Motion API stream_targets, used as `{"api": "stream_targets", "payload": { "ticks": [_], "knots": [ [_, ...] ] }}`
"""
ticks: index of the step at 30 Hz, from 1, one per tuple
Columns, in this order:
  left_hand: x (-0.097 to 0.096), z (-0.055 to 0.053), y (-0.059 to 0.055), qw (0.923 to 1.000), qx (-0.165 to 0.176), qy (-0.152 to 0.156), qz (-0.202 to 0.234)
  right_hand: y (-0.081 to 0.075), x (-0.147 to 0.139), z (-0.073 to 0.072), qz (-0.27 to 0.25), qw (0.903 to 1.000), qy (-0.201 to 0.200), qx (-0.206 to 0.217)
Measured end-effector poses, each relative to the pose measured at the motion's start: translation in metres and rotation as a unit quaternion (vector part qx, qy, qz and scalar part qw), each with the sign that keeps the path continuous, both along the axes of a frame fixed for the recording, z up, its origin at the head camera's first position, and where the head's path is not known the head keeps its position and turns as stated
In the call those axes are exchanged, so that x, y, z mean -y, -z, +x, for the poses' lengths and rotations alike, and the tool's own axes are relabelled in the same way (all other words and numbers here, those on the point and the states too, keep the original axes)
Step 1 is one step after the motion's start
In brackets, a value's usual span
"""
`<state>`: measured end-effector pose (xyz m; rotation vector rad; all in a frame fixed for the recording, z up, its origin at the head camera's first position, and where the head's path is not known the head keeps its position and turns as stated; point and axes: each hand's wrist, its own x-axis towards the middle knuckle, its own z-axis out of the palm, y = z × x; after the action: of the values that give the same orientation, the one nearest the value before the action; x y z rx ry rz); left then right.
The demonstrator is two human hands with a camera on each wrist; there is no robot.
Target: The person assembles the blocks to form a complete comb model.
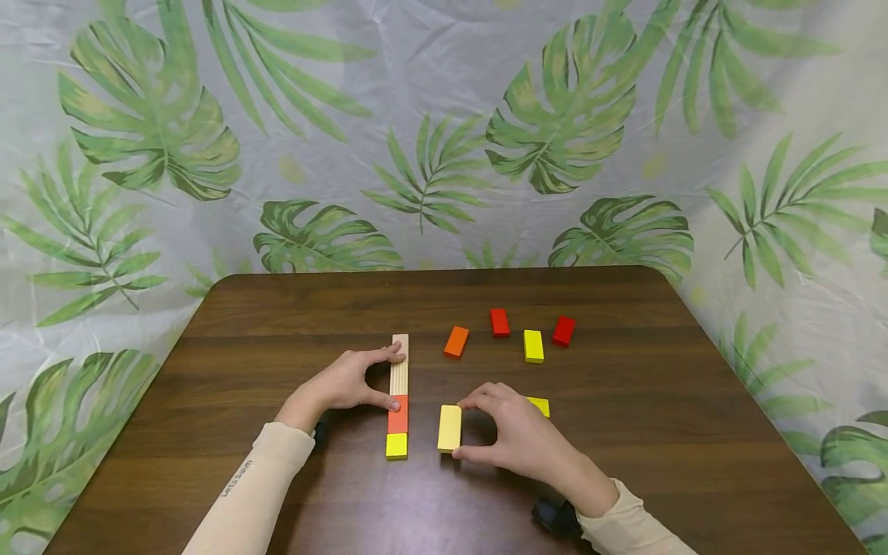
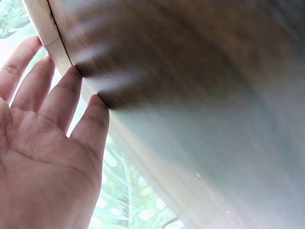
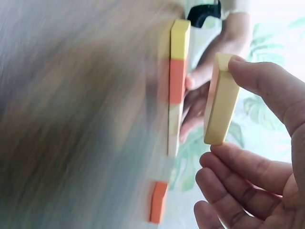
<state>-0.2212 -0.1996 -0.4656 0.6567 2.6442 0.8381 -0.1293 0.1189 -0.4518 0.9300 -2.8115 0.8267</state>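
A straight row of blocks lies left of centre in the head view: plain wood (image 1: 399, 379), orange-red (image 1: 398, 420), then yellow (image 1: 397, 447) at the near end. My left hand (image 1: 340, 381) rests along the row's left side, its thumb on the orange-red block and its fairly straight fingers touching the wood, as the left wrist view also shows. To the right, my right hand (image 1: 520, 432) pinches a pale yellow block (image 1: 449, 428) by its two ends, between thumb and index finger. The right wrist view shows this block (image 3: 221, 109) raised off the table.
Loose blocks lie farther back: orange (image 1: 455, 342), red (image 1: 499, 323), yellow (image 1: 533, 346) and another red (image 1: 563, 331). A yellow block (image 1: 541, 406) is partly hidden behind my right hand. The brown table (image 1: 312, 308) ends at a leaf-patterned cloth (image 1: 444, 154).
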Motion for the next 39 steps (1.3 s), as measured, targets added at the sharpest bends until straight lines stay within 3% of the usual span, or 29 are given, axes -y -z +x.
{"api": "stream_targets", "payload": {
  "ticks": [18, 39],
  "knots": [
    [0.001, -0.001, -0.001, 1.0, 0.003, -0.002, 0.003, 0.004, 0.031, 0.019, 0.002, 0.9964, -0.08, 0.027],
    [0.0, 0.0, -0.002, 1.0, 0.006, -0.006, 0.001, 0.008, 0.056, 0.029, 0.035, 0.9936, -0.104, 0.027]
  ]
}}
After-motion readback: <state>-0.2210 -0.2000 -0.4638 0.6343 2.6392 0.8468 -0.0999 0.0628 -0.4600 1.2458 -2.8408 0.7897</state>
